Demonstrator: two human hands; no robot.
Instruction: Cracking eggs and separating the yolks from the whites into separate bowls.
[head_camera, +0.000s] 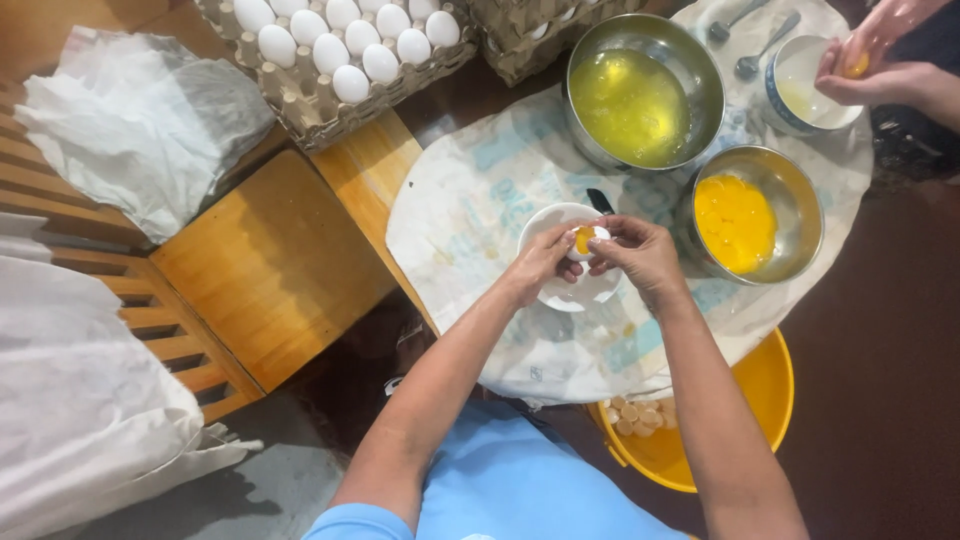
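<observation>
Cracked egg, yolk showing, gripped between left hand and right hand, both grasping shell above small white bowl. Steel bowl of yolks just right.

Centre frame: left hand and right hand hold a cracked egg, yolk showing, over a small white bowl. Steel bowl of egg whites upper centre, steel bowl of yolks at right. Egg tray with white eggs upper left. Yellow bucket with shells lower right. Another person's hands hold a yolk over a bowl, upper right corner.
</observation>
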